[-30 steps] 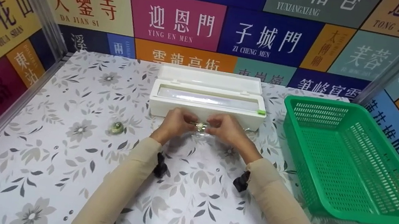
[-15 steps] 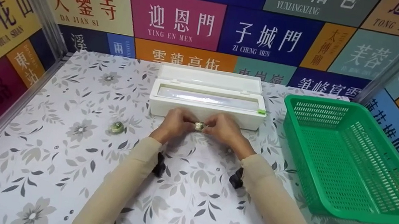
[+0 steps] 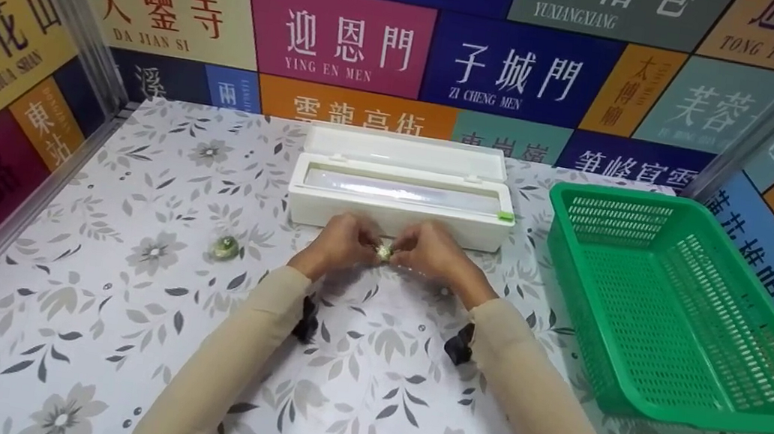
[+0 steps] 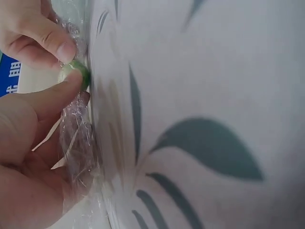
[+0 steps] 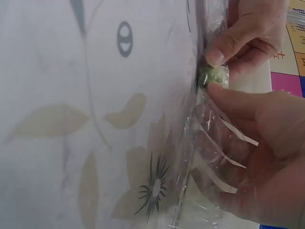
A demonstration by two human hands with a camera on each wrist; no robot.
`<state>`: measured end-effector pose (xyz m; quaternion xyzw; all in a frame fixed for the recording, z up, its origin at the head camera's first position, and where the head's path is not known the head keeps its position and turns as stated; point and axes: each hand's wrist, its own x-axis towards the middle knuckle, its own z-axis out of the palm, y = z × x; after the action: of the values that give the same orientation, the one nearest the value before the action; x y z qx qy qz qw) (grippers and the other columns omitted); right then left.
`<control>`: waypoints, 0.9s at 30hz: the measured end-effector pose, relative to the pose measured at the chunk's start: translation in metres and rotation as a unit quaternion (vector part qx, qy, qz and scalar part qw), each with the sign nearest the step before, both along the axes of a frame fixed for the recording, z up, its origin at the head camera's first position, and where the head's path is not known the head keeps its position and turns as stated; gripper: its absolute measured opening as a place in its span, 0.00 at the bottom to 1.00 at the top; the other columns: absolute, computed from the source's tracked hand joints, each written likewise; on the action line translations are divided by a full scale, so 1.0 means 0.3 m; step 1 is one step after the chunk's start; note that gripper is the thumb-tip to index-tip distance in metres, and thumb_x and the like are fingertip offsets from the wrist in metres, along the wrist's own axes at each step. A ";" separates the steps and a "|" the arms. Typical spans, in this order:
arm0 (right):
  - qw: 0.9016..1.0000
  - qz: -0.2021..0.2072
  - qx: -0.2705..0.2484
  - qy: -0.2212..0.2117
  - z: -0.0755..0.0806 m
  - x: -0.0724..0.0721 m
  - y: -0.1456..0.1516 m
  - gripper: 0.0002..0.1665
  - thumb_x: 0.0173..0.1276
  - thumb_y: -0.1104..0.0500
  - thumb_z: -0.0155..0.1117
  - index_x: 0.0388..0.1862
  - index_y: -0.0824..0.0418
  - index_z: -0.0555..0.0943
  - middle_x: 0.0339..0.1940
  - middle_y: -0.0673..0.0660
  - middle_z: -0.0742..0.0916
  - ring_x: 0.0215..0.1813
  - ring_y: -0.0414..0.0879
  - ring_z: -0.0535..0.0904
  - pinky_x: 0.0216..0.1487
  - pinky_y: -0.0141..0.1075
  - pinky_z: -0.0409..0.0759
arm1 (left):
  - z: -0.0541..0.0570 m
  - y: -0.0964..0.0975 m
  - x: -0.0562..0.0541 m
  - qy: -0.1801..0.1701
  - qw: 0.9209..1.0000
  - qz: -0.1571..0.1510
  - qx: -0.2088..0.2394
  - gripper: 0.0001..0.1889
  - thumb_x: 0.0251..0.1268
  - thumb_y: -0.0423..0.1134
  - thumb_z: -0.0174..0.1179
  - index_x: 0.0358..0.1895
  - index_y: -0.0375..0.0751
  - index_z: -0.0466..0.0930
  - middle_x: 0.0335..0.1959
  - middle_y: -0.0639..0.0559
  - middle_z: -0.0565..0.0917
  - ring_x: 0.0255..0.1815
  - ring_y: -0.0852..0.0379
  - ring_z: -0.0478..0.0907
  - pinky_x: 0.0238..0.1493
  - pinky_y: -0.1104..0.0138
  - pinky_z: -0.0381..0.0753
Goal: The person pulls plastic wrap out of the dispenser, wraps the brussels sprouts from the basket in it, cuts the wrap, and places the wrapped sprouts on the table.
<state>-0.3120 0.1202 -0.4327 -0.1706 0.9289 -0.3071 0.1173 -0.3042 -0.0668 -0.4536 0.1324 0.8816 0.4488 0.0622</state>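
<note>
A small round green piece of produce (image 4: 81, 74), its exact kind unclear, is wrapped in clear cling film (image 5: 205, 129). My left hand (image 3: 338, 244) pinches it from the left, thumb on its near side. From the right, my right hand (image 3: 429, 255) pinches the same piece and its film, the thumbs close together. In both wrist views the loose film trails along the fingers and partly covers them. Behind the hands stands a white cling film dispenser (image 3: 394, 219), its lid raised. A second small green piece (image 3: 225, 247), seemingly wrapped, lies on the table to the left.
A green perforated basket (image 3: 646, 314) stands on the right side of the table. The patterned tablecloth (image 3: 360, 410) runs beneath everything. Printed wall panels (image 3: 351, 38) and metal posts (image 3: 76, 7) bound the table at the back and sides.
Both hands have drawn closer together around the green piece and come slightly nearer. The film, spread out sideways a second ago, now looks more gathered. The dispenser and basket stay put.
</note>
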 end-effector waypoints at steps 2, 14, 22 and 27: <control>1.000 0.005 -0.009 -0.017 0.005 0.002 -0.003 0.12 0.58 0.62 0.76 0.42 0.60 0.88 0.41 0.57 0.92 0.42 0.49 0.85 0.46 0.36 0.84 | 0.004 0.001 0.004 0.005 1.000 -0.001 0.003 0.11 0.47 0.23 0.71 0.37 0.34 0.88 0.40 0.42 0.88 0.38 0.53 0.84 0.44 0.69 0.87; 1.000 -0.009 -0.015 -0.026 0.005 0.007 0.013 0.13 0.56 0.61 0.78 0.41 0.62 0.89 0.40 0.60 0.92 0.36 0.43 0.83 0.38 0.28 0.79 | 0.051 0.005 0.056 0.067 0.996 0.043 0.051 0.11 0.53 0.23 0.69 0.41 0.34 0.89 0.42 0.42 0.91 0.49 0.46 0.87 0.56 0.60 0.87; 0.995 -0.051 -0.050 -0.062 0.001 0.018 0.038 0.16 0.58 0.62 0.76 0.46 0.64 0.87 0.43 0.62 0.90 0.38 0.44 0.82 0.37 0.28 0.81 | 0.039 0.015 0.138 -0.036 0.996 0.050 0.067 0.03 0.60 0.32 0.71 0.35 0.36 0.90 0.29 0.44 0.90 0.23 0.62 0.81 0.24 0.76 0.80; 0.987 -0.076 -0.100 -0.096 -0.002 0.038 0.036 0.18 0.59 0.63 0.76 0.48 0.64 0.85 0.44 0.61 0.90 0.37 0.41 0.81 0.35 0.26 0.81 | 0.015 0.022 0.150 -0.076 0.991 0.081 0.076 0.09 0.65 0.36 0.65 0.39 0.34 0.90 0.29 0.40 0.90 0.22 0.60 0.81 0.24 0.75 0.80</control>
<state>-0.3005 0.1309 -0.4335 -0.0796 0.8882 -0.4213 0.1650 -0.2593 -0.0601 -0.4490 0.0310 0.8454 0.5270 0.0820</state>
